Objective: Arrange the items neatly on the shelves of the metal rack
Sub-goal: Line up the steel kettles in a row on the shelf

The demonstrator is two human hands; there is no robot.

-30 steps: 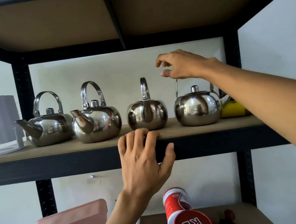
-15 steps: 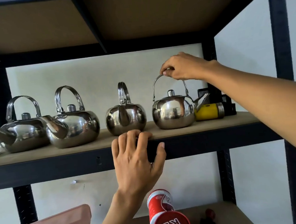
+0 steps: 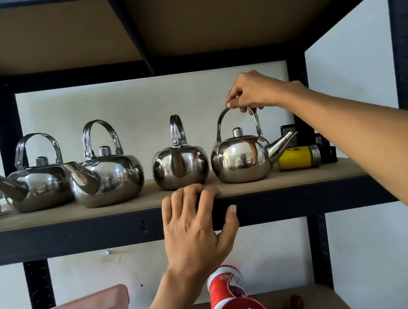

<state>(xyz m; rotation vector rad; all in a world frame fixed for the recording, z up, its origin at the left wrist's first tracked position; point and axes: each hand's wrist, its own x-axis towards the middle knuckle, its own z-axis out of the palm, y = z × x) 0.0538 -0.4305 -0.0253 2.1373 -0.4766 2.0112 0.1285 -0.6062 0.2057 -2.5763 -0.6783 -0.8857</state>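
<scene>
Kettles (image 3: 109, 179) almost in line on the shelf (image 3: 295, 175)
Right hand (image 3: 254, 92) pinches the handle of the rightmost kettle (image 3: 240, 161), its spout probably yet to be turned; left hand (image 3: 193, 226) grips the shelf edge

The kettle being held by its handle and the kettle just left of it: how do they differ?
The held kettle points its spout right, toward the yellow bottle; the neighbouring kettle turns its spout at the camera. The held kettle shows its handle as a wide arch, gripped by the right hand; the neighbouring kettle has its handle edge-on and untouched. Both are round, shiny steel, on one shelf.
</scene>
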